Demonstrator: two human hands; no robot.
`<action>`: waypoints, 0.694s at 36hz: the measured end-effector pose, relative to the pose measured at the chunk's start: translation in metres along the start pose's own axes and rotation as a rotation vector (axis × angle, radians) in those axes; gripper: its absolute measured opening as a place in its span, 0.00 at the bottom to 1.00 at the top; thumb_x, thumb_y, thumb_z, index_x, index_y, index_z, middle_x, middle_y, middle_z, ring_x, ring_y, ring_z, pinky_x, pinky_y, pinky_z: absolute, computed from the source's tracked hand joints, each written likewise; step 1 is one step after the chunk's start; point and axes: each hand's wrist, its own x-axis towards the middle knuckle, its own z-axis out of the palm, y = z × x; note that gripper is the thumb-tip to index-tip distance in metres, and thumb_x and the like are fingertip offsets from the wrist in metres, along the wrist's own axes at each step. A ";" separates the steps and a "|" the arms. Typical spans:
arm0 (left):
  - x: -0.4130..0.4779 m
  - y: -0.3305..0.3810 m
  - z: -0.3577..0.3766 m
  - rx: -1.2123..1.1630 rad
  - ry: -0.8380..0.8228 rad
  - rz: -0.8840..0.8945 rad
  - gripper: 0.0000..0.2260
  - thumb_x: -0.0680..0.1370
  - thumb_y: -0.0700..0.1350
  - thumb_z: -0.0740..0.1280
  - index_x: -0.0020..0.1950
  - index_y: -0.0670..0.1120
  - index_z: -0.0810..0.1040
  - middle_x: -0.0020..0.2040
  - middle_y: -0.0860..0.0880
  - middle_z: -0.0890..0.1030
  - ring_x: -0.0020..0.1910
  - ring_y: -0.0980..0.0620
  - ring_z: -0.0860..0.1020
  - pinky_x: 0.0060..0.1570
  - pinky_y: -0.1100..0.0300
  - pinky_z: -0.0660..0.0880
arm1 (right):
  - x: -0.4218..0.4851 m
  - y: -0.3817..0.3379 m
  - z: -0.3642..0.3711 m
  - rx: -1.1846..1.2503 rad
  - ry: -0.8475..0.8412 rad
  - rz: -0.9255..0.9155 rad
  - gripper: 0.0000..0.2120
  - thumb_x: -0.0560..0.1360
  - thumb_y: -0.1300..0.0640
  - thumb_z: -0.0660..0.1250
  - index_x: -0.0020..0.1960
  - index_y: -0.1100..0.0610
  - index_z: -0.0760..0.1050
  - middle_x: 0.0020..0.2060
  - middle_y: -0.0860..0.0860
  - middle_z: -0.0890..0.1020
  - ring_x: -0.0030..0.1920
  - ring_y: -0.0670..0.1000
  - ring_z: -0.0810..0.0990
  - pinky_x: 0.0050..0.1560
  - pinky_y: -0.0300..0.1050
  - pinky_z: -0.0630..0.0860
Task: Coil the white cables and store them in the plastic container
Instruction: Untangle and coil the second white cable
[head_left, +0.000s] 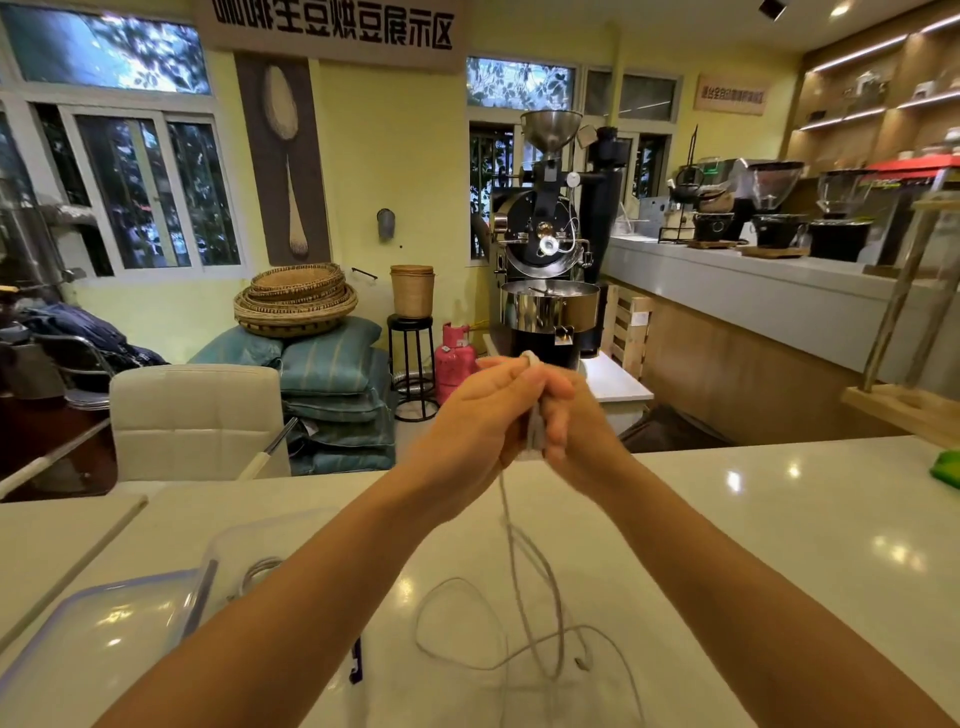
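Loops of white cable (540, 613) are sprawling loose on the countertop (727, 519), one strand rising to the raised hands. Just left, the plastic container (291, 525) is sitting with a coiled cable (260, 569) inside. Left hand (478, 415) and right hand (576, 421) are pressing together, both gripping the bunched cable end. Beyond, a coffee roaster (545, 234) is standing.

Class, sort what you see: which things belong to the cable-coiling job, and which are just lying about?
Job: white cable, held by left hand and right hand; plastic container with a coiled cable inside; container lid.
Lying about: green object, gas cylinder, coffee roaster, woven baskets, white chair.
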 end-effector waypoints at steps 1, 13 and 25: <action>0.002 -0.001 -0.002 0.043 0.026 0.004 0.15 0.79 0.43 0.51 0.40 0.44 0.74 0.25 0.52 0.77 0.26 0.56 0.75 0.31 0.67 0.74 | 0.000 0.004 0.005 0.081 -0.002 0.050 0.15 0.77 0.54 0.53 0.44 0.56 0.77 0.36 0.59 0.79 0.42 0.48 0.80 0.44 0.39 0.79; 0.036 -0.006 -0.057 0.544 0.286 0.108 0.13 0.80 0.39 0.51 0.38 0.47 0.69 0.34 0.49 0.78 0.30 0.62 0.79 0.37 0.68 0.78 | -0.024 0.012 0.014 -0.116 -0.288 0.560 0.10 0.78 0.61 0.56 0.51 0.53 0.75 0.28 0.48 0.77 0.24 0.42 0.72 0.29 0.33 0.72; 0.017 -0.033 -0.062 1.149 0.030 -0.082 0.11 0.80 0.43 0.54 0.37 0.48 0.63 0.33 0.53 0.72 0.29 0.59 0.71 0.30 0.68 0.71 | -0.015 -0.041 -0.012 -0.749 -0.715 0.681 0.09 0.78 0.64 0.55 0.44 0.53 0.70 0.33 0.48 0.78 0.24 0.41 0.72 0.31 0.32 0.72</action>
